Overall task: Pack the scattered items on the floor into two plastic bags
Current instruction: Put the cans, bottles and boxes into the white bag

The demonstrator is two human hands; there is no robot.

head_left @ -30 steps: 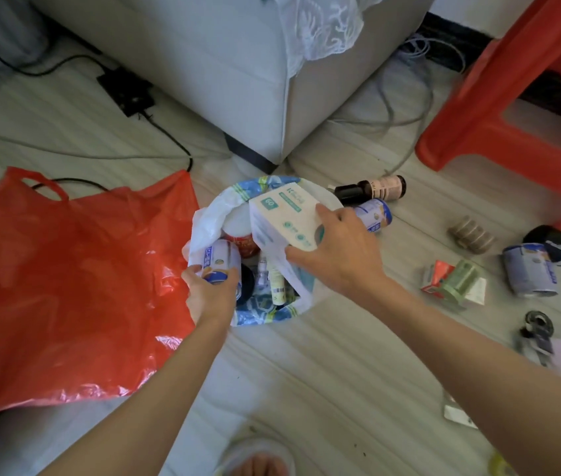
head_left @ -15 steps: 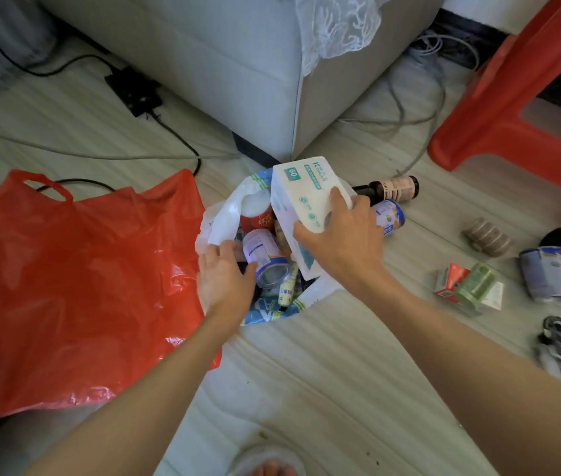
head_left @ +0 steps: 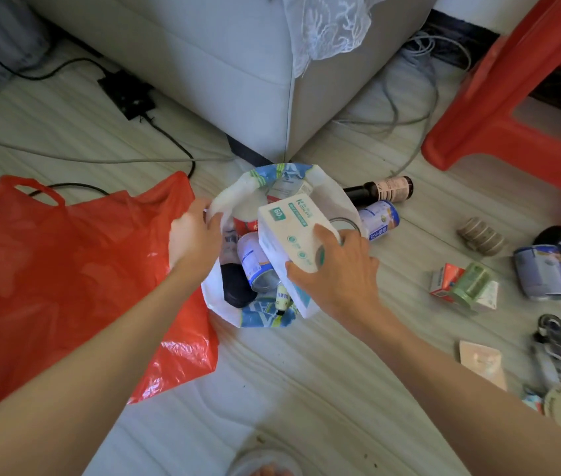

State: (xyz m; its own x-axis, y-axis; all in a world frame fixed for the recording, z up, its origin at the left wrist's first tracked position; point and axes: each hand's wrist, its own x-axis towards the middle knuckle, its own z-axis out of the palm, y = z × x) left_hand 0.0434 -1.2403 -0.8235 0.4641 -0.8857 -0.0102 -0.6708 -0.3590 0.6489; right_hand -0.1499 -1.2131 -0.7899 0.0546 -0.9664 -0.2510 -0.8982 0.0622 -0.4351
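Packing now: white box (head_left: 286,235) going into the white and blue bag (head_left: 265,317) on the floor (head_left: 306,389).
Right hand (head_left: 341,273): grip wrapped on the low end of the white box, thumb on top, fingers under.
Left hand (head_left: 193,235): grip pinching the bag's left rim and pulling the mouth wide.
Key spot: box sits right over the open mouth, tilted, long side running from the far rim down toward the near rim; low end already inside; bag straight under the right grip, so mostly a push down left, by my guess.
Nearer hand: right one, already holding the box.
Inside the bag: one blue and white can (head_left: 255,266), one dark round thing (head_left: 236,286), one small tube (head_left: 282,298), one red and white tub (head_left: 246,218); more may hide under the box.
Bags counted: two, the second a red bag (head_left: 66,276) lying flat to the left, looking empty.
Still out on the floor: one dark bottle (head_left: 378,190), two more cans (head_left: 380,218) (head_left: 543,273), one green jar (head_left: 471,286) on small cartons, one ribbed brown roll (head_left: 481,235), more bits at the right edge.
How far along: about half, by my guess.
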